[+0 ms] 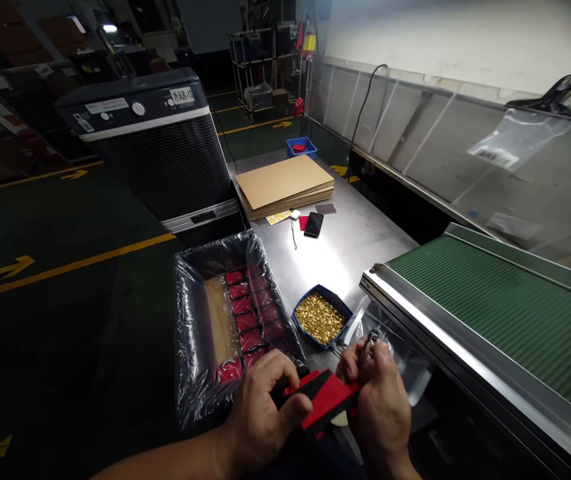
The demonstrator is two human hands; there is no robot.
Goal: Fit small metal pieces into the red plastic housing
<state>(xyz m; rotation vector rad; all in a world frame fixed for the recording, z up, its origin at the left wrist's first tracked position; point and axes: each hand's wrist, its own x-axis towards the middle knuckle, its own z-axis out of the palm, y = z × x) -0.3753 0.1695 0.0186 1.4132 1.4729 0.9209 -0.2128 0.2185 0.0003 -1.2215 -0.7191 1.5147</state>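
In front of me, my left hand (268,403) is closed on one end of a red and black plastic part (328,400), thumb against its near side. The other end of this part reaches my right hand (380,393), whose fingers are closed around a small shiny metal piece (371,339) of a kind I cannot make out. Just beyond the hands is a blue tray (326,345) full of small gold-coloured metal pieces (319,317). Left of the hands, a bin (185,333) lined with clear plastic holds rows of red and black parts (242,305).
A metal table (350,247) bears a stack of cardboard sheets (285,180), a black phone-like object (314,225) and a blue basket (301,147). The green conveyor belt (495,313) runs along the right. A large black air cooler (155,153) stands behind the bin.
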